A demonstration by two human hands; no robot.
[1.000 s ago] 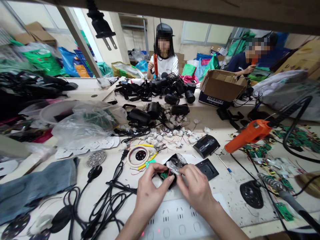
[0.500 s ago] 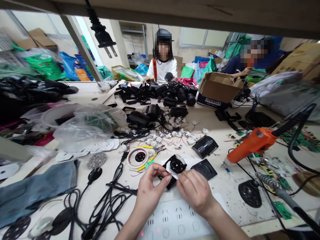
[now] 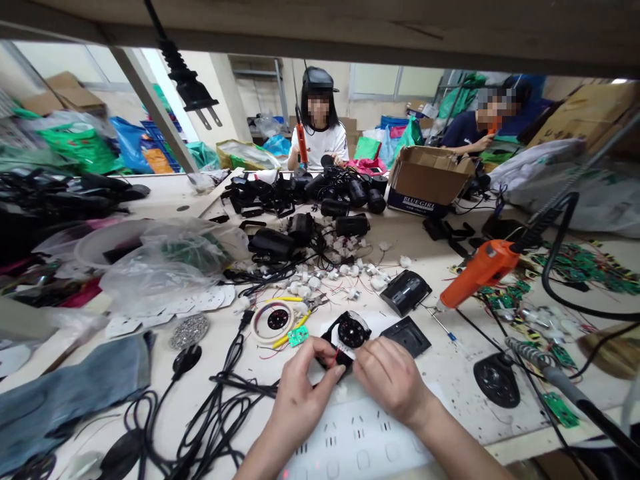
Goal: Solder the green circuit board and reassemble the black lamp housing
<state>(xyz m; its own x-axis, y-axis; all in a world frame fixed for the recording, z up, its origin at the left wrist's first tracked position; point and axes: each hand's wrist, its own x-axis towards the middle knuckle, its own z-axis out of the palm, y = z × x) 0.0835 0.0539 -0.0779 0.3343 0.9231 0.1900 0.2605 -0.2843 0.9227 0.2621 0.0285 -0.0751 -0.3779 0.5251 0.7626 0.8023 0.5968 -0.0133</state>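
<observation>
Grasping, left hand (image 3: 306,378): thumb and fingertips at about eight o'clock on a black plastic housing (image 3: 331,327), which lies between both hands and bears a round, perforated black disc (image 3: 351,331). Right hand (image 3: 393,378): fingers curled at the housing's four o'clock; cannot tell what they pinch. Around the housing, left to right: small green circuit board (image 3: 299,336), nine o'clock; white multi-socket power strip (image 3: 345,433), six; flat black rectangular panel (image 3: 409,337), three; orange electric screwdriver (image 3: 477,275), two.
</observation>
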